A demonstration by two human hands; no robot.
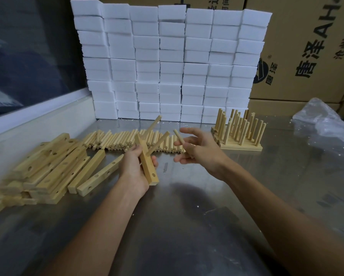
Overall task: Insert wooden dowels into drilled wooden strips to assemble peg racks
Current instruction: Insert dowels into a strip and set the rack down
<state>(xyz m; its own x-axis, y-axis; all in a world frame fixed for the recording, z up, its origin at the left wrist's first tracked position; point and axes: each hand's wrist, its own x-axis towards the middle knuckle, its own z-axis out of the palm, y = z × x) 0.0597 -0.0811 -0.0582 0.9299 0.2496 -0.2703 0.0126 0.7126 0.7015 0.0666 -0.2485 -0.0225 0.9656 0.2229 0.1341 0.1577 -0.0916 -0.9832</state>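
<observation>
Two dowels (154,128) were already stuck in the strip (147,162), poking up and away at a slant, and one hole near its bottom end was open. Left hand (136,162) had the strip gripped around the middle, fingers curled round it, holding it up off the bench (187,206) and tilted. Right hand (197,150) was just beside it, not touching the strip, with a loose dowel (182,142) pinched between thumb and fingers while the other fingers were spread out pretty relaxed. So the hands were apart, each clamped on its own piece. Behind them a long row of spare dowels (117,141) lay on the bench, side by side, running from left to about the middle. Off to the left sat a messy pile of drilled strips (47,166), some stacked, a couple lying on their own at the pile's right edge near the left wrist. Over on the right, farther back, the finished racks (239,134) stood with their pegs pointing up, bunched close together. Behind all that was a wall of white foam blocks (167,62) stacked high, with cardboard boxes (306,46) to the right of it and some crumpled clear plastic (324,120) at the bench's right edge. Little white crumbs were scattered on the metal near the foam.
</observation>
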